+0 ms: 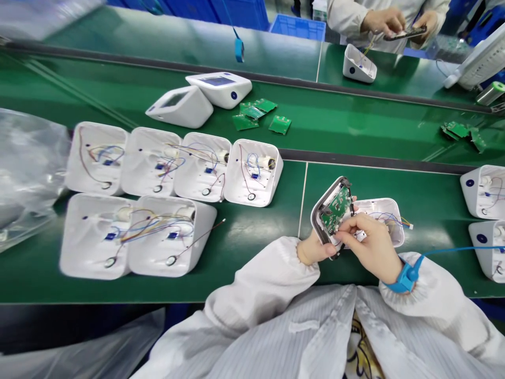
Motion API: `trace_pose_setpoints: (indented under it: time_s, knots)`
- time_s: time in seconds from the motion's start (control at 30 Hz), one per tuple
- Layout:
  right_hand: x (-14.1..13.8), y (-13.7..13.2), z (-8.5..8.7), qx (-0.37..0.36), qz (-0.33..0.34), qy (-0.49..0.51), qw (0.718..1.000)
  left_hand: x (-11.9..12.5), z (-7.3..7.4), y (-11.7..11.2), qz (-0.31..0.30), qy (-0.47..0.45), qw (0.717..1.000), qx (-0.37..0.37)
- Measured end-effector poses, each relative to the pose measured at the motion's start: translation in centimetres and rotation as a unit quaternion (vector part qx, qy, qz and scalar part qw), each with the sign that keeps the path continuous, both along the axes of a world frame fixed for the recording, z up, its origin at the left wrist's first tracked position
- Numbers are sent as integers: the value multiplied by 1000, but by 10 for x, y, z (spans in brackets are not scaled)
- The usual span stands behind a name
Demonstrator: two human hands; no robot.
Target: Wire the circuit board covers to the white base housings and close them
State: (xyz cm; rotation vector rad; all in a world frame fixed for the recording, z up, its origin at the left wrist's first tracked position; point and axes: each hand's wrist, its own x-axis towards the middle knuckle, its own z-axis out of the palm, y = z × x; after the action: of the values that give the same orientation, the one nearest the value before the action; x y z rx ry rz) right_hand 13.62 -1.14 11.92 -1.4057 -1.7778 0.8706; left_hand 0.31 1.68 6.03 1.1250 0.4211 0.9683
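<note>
My left hand [317, 249] is closed around the lower edge of a device front panel [316, 215], holding it tilted above the bench. A green circuit board [337, 208] sits in the panel's back, facing me. My right hand [369, 239] has thumb and fingertips pinched together at the panel's lower right corner; what lies between them, if anything, is too small to make out. Behind that hand rests a white housing [389, 207] with colored wires and a white connector [410, 226] hanging out, partly covered. A blue wrist strap [404, 279] circles my right wrist.
Several open white housings [256, 195] with wires stand left; others [483, 184] stand at the right edge. Two closed devices [221, 87] and loose green boards [281, 125] lie behind. A plastic bag [27, 173] is far left. Opposite, a co-worker's hands [384, 22] hold a panel.
</note>
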Motion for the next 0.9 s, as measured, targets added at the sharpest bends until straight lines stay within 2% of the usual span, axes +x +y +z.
trace_pose_setpoints:
  time_s: [0.13, 0.27, 0.37, 0.47, 0.6, 0.77, 0.9]
  knots:
    - [-2, -1, 0, -14, -10, 16, 1000, 1, -1, -1, -49, -45, 998, 18]
    - [-3, -1, 0, -24, -17, 23, 999, 1, -9, -2, -37, -28, 999, 1]
    - [-4, 0, 1, -32, -16, 31, 999, 2, -16, -2, -18, -34, 999, 17]
    - [-5, 0, 0, -53, -16, 51, 997, 2, -20, -4, -24, -48, 998, 26]
    - [-6, -1, -1, -62, -16, 66, 996, 3, -16, -3, -47, -23, 999, 7]
    - [-5, -3, -2, -56, -28, 74, 995, 2, -6, 2, -53, -15, 998, 38]
    - [-3, -3, -2, -55, -26, 80, 995, 2, -5, 3, -53, -1, 998, 31]
